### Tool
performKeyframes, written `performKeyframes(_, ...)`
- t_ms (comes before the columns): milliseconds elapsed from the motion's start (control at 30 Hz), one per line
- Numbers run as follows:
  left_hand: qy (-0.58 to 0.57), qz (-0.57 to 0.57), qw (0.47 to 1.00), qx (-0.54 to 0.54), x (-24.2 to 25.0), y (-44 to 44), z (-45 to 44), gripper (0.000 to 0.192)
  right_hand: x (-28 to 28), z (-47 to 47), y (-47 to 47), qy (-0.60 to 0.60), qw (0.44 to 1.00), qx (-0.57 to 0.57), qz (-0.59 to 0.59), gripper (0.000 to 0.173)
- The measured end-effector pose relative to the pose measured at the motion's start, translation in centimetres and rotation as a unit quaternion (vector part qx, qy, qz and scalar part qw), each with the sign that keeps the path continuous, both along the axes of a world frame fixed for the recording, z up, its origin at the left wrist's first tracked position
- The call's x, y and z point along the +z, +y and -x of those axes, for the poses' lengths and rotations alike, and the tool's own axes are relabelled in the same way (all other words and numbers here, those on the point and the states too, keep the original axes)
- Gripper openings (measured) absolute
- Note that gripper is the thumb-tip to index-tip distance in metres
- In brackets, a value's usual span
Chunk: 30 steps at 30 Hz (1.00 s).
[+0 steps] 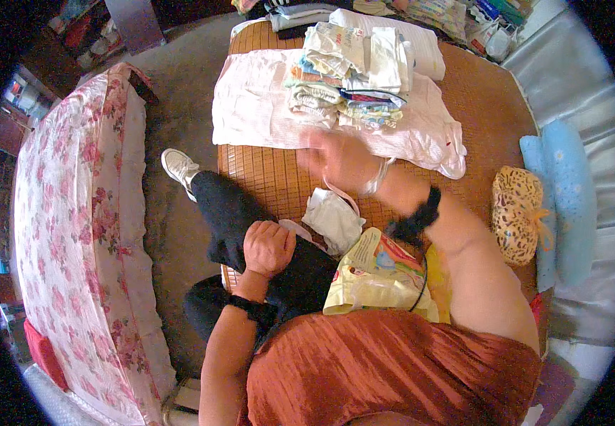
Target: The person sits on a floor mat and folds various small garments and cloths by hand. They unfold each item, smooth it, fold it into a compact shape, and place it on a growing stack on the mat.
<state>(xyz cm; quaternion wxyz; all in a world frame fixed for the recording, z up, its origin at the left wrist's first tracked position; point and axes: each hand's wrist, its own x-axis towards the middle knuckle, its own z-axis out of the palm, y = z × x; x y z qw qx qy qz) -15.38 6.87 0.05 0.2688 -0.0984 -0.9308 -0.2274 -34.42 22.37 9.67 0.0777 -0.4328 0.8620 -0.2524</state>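
Note:
My left hand (pixel 269 248) rests with curled fingers on my dark trouser leg (pixel 302 271). A pale pink strip (pixel 297 230) lies against its fingers; whether the hand grips it is hidden. Blurred by motion, my right hand (pixel 339 160) hovers over the brown woven mat (pixel 254 170), just short of the pale pink cloth (pixel 249 106). Its fingers are too smeared to read. Below it sits a folded white cloth (pixel 334 215) with a pinkish band along its edge. Against my lap leans a yellow printed plastic bag (pixel 377 271). Stacks of folded clothes (pixel 345 69) lie on the pink cloth.
A rolled white cloth (pixel 419 48) lies behind the stacks. At right are a leopard-print bundle (pixel 518 213) and a light blue bolster (pixel 574 202) beside silvery curtains (pixel 563 69). Across the floor on the left stands furniture under a floral cover (pixel 73 175).

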Motion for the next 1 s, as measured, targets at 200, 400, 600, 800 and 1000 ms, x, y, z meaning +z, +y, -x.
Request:
performKeyframes(200, 0.024, -0.008, 1.0, 0.004, -0.5, -0.1, -0.7, 0.018, -9.9, -11.1, 5.4, 0.098, 0.959, 0.042, -0.264, 0.07)
performKeyframes(400, 0.004, -0.009, 1.0, 0.017, -0.6, -0.3, -1.7, 0.018, -14.4, -9.2, 8.9, -0.13, 0.982, -0.137, 0.006, 0.045)
performKeyframes(600, 0.019, -0.008, 1.0, 0.02, -1.0, -0.3, -2.0, 0.019, -14.2, -7.8, 11.7, -0.519, 0.678, -0.367, 0.368, 0.024)
performKeyframes(800, 0.022, -0.022, 0.999, 0.021, -0.9, -0.1, -2.2, 0.018, -10.4, -8.0, 12.1, -0.649, 0.513, -0.233, 0.511, 0.046)
performKeyframes(1000, -0.039, -0.113, 0.993, 0.02, 0.1, 0.5, -3.1, 0.017, -6.6, -10.5, 8.5, -0.732, 0.443, -0.176, 0.487, 0.044)
